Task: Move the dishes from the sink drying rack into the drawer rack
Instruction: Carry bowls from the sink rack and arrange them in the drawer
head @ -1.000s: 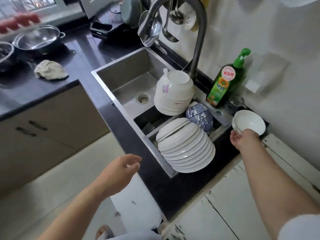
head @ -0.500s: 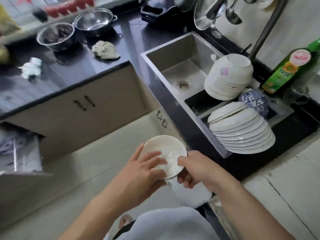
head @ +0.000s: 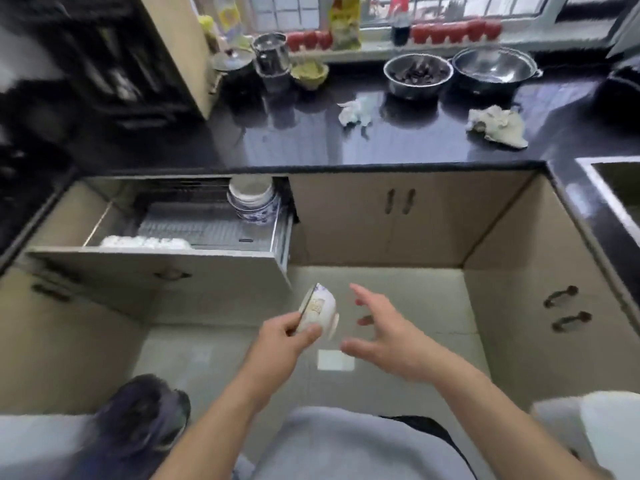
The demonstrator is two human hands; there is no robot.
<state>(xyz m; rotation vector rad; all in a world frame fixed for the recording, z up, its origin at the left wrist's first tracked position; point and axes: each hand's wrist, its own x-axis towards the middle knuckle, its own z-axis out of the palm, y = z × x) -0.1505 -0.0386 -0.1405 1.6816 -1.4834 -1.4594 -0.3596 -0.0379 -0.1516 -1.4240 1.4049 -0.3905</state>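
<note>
Below dark countertop point(head: 311, 147), left hand point(head: 284, 337) pinches a bowl point(head: 320, 311) with an unreadable, possibly printed mark; right hand point(head: 384, 337) spread wide.

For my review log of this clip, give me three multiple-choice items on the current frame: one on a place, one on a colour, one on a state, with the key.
1. Where does the stack of bowls stand in the open drawer rack?
A. back right corner
B. front left corner
C. in the middle

2. What colour is the pattern on the lowest bowl of that stack?
A. red
B. blue
C. green

3. How do the hands stand?
A. both grip the small bowl
B. the right grips it, the left is open
C. the left hand grips the small bowl, the right hand is open beside it

Key: 1 A, the stack sits against the drawer's far right side. 2 B, blue marks show on white. 3 C, the left fingers curl round the tilted bowl, while the right fingers are spread and apart from it.
</note>
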